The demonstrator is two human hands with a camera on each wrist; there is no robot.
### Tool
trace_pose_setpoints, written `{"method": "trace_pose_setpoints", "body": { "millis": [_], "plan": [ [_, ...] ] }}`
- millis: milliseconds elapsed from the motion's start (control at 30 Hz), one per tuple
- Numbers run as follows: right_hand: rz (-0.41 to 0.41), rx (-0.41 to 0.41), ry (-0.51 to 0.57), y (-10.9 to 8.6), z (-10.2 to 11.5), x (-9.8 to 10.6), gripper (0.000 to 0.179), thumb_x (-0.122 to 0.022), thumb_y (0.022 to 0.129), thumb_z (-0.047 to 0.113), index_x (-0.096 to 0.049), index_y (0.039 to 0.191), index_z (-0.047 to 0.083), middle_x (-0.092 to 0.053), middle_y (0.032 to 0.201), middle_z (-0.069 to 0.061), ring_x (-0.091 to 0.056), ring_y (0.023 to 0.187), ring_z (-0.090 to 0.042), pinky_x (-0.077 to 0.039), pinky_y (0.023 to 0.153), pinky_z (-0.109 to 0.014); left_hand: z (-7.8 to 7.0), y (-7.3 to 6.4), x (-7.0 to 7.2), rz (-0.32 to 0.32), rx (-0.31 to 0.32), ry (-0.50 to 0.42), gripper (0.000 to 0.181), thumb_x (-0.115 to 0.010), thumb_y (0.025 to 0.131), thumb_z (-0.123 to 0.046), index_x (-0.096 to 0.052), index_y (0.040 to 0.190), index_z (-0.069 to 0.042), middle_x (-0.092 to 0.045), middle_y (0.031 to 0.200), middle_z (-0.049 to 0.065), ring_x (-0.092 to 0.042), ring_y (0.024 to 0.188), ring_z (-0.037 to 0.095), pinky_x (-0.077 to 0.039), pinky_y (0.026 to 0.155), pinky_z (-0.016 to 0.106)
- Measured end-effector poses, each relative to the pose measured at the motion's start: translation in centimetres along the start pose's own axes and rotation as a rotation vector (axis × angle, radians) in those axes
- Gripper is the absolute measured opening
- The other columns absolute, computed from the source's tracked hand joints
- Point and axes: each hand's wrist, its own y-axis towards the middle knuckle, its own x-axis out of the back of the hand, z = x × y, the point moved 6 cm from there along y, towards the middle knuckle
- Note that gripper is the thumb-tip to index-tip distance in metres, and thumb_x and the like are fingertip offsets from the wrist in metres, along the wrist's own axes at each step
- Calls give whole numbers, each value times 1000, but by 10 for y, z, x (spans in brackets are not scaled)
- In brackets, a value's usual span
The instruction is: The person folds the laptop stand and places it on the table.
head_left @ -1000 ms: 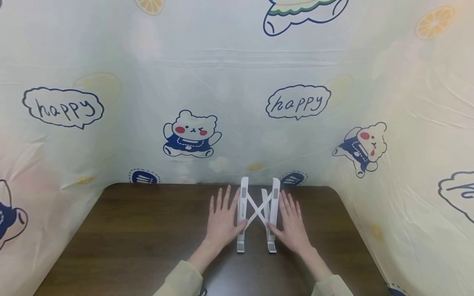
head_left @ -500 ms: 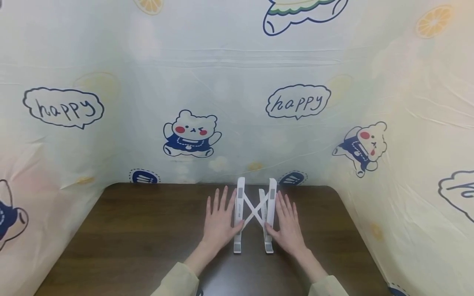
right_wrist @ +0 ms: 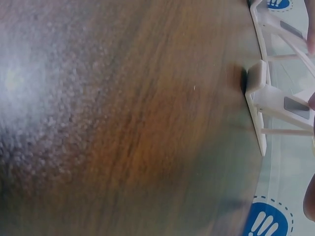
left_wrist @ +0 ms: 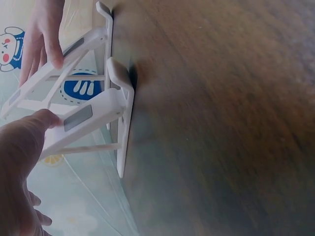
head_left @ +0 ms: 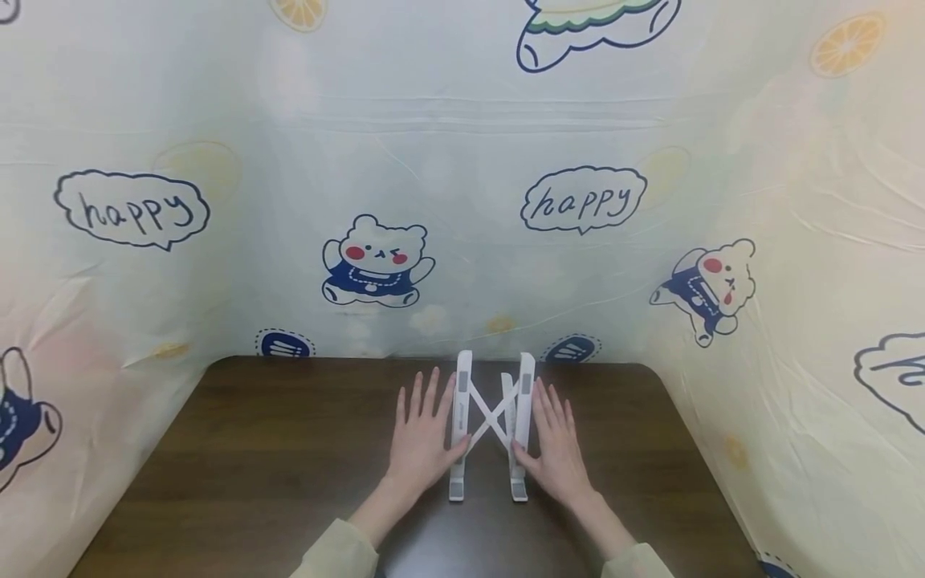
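Observation:
A white folding laptop stand point(head_left: 461, 417) stands raised on the table, its two sloping rails joined by crossed bars. Grey pads and small upturned front lips show on the rails. My left hand point(head_left: 417, 449) lies along the outer side of the left rail, fingers straight and spread, thumb touching the rail. On the other side my right hand point(head_left: 562, 461) rests against the right rail in the same way. From the left wrist, both thumbs are seen on the rails of the stand point(left_wrist: 106, 104). In the right wrist view only the edge of my right hand point(right_wrist: 310, 201) appears.
The dark brown wooden table point(head_left: 275, 466) extends around the stand, with rounded far corners. Behind it and at both sides hangs a pale curtain point(head_left: 477, 265) printed with bears, oranges and the word happy. The stand is close to the table's far edge.
The laptop stand has shifted a little to the left and slightly toward me. Both hands have moved along with it, keeping their straight-fingered pose.

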Motion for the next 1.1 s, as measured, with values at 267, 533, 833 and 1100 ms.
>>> {"method": "trace_pose_setpoints", "body": {
  "millis": [267, 533, 833, 1100],
  "plan": [
    [-15, 8, -9, -2, 4, -2, 119, -95, 81, 27, -25, 175, 7, -37, 178, -21, -38, 162, -48, -32, 126, -79, 2, -5, 0, 4, -6, -20, 115, -79, 91, -69, -22, 177, -20, -24, 184, 15, -26, 170, 44, -26, 137, 67],
    [-2, 18, -23, -5, 6, -4, 120, -94, 82, 28, -23, 175, 7, -35, 179, -20, -38, 162, -47, -31, 127, -77, 2, -9, 4, -7, -20, -52, 112, -78, 92, -69, -25, 176, -17, -28, 183, 17, -29, 168, 45, -26, 136, 68],
    [16, 24, -14, -5, 10, -4, 119, -95, 83, 28, -23, 176, 8, -36, 179, -20, -38, 163, -46, -31, 128, -77, 2, -9, 3, -1, -41, -79, 110, -76, 95, -66, -21, 177, -17, -28, 183, 16, -31, 167, 45, -26, 136, 68],
    [18, 59, -10, -3, 18, -7, 119, -95, 82, 29, -25, 175, 6, -37, 178, -21, -39, 163, -46, -32, 127, -77, 5, -10, 5, 28, -41, -76, 108, -74, 97, -67, -20, 178, -19, -25, 184, 14, -30, 168, 45, -24, 136, 69]
  ]
}}
